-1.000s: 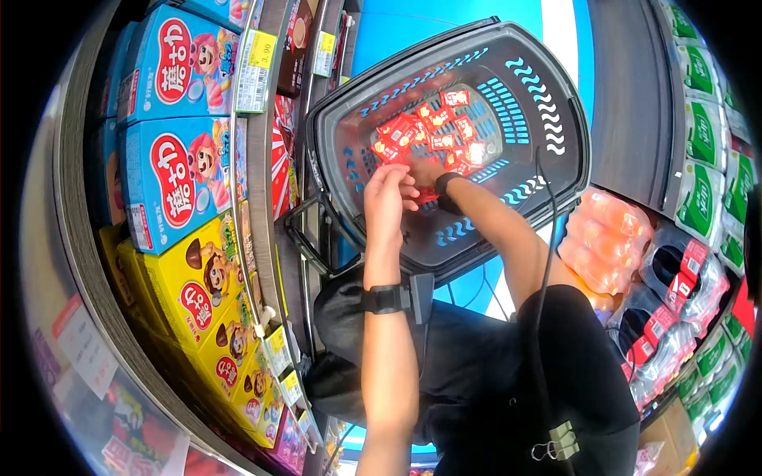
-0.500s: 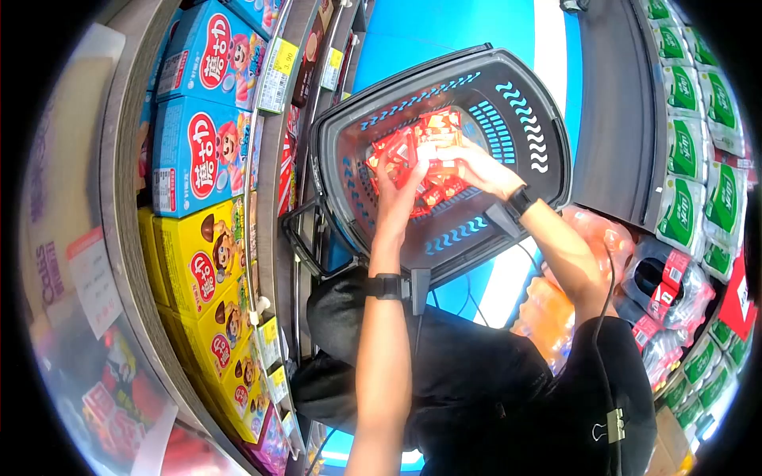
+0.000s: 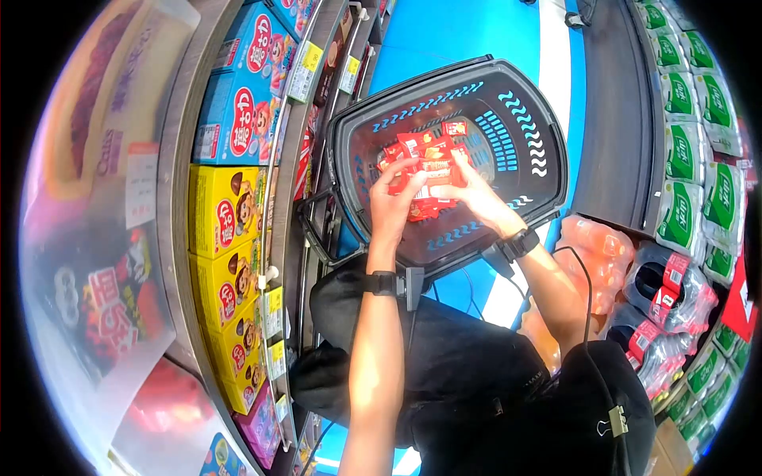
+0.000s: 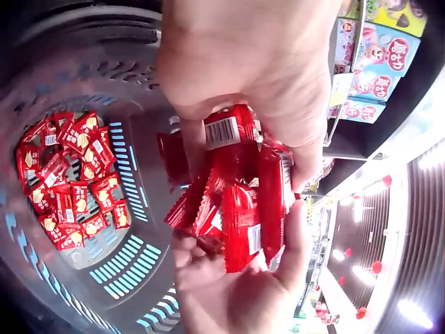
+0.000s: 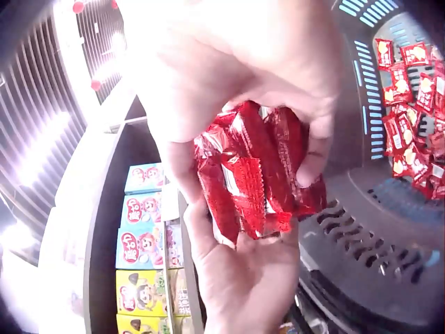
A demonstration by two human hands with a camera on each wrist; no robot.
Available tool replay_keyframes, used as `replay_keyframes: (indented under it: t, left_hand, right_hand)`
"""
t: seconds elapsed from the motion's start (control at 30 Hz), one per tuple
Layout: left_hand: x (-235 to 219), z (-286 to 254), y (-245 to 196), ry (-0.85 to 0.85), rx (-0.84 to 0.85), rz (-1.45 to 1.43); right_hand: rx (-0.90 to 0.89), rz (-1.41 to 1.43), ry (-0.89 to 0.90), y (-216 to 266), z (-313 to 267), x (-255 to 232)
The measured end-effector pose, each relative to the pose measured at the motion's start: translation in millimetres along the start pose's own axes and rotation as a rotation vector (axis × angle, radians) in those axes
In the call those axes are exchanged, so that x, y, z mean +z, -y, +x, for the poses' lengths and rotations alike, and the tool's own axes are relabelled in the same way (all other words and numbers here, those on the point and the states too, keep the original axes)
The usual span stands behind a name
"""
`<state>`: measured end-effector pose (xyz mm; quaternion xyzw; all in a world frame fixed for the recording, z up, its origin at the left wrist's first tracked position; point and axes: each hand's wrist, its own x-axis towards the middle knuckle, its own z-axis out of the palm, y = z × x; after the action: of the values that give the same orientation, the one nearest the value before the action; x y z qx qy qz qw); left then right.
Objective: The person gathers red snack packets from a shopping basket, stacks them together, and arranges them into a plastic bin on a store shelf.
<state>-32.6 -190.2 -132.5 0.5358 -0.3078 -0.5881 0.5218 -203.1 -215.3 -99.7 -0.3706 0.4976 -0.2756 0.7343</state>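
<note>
Several glossy red packets (image 4: 240, 226) sit in left hand (image 3: 389, 210) and right hand (image 3: 486, 209), fingers half-curled round them, likely preventing spills, within the black plastic basket's (image 3: 537, 184) edges.

The bare left forearm (image 3: 377, 349) rises almost straight from the lower edge of the head view, and the bare right forearm (image 3: 557, 293) comes slantwise from the right side. The left hand (image 3: 389, 208) and the right hand (image 3: 486, 205) are held close together in front of the body, each facing the other. Their fingers are curved inward in a grip, and the two thumbs point toward each other.
</note>
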Motion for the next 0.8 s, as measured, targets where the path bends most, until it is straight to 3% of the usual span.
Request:
replay_keyframes:
  t: [0.07,0.13,0.17,0.27,0.4,0.43,0.47,0.6,0.7,0.73,0.8]
  left_hand:
    - [-1,-5,1,0.006,0.001,-0.022]
    - [3,-11,-2,-0.029,0.069,-0.016]
    - [6,-17,-7,-0.036,0.055,-0.046]
    - [8,-35,-22,0.022,-0.008,-0.106]
    - [6,-50,-30,0.032,0.074,-0.166]
    - [4,-54,-30,0.035,0.081,-0.150]
    - [4,-59,-34,0.029,0.093,-0.153]
    - [7,-85,-50,0.085,0.046,-0.216]
    - [1,-101,-51,-0.058,0.079,-0.130]
    - [0,-111,-60,-0.074,0.095,-0.135]
    - [-2,-128,-77,-0.108,0.049,-0.183]
  right_hand:
    - [-0.058,-0.006,0.035,-11,-2,0]
    - [-0.046,0.428,0.007,-13,-9,6]
    - [-0.103,0.446,0.037,-9,-13,10]
    - [-0.107,0.352,0.007,-8,-22,12]
    - [-0.193,0.212,-0.007,-24,-23,7]
    - [-0.197,0.203,-0.084,-25,-25,9]
    - [-0.203,0.197,-0.073,-9,-37,19]
    - [-0.293,-0.063,0.113,25,-68,39]
    - [-0.250,-0.095,0.259,40,-92,55]
    - [-0.282,-0.175,0.273,39,-95,58]
    - [-0.195,-0.075,0.248,32,-100,66]
